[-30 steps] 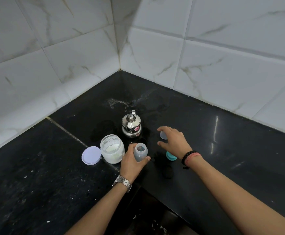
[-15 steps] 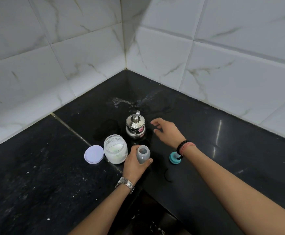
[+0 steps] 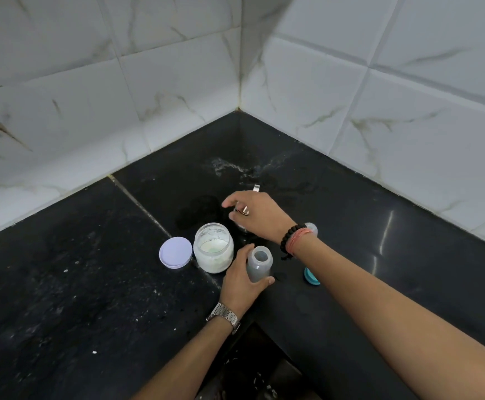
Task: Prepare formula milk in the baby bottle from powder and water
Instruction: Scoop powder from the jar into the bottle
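While the small translucent plastic baby bottle [image 3: 259, 264] is steadied upright on the black stone surface [image 3: 91, 284] by the left hand [image 3: 242, 280], wrapped round its light, slippery body, the right hand [image 3: 254, 215] is spread loosely over the steel kettle [image 3: 256, 188].

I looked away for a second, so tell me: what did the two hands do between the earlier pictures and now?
The right hand left the small cap it was touching and swung left, over the steel pot, now mostly hidden beneath it; whether it grips the pot yet is unclear. The left hand kept holding the open baby bottle. The powder jar, its lid and the teal ring stayed put.
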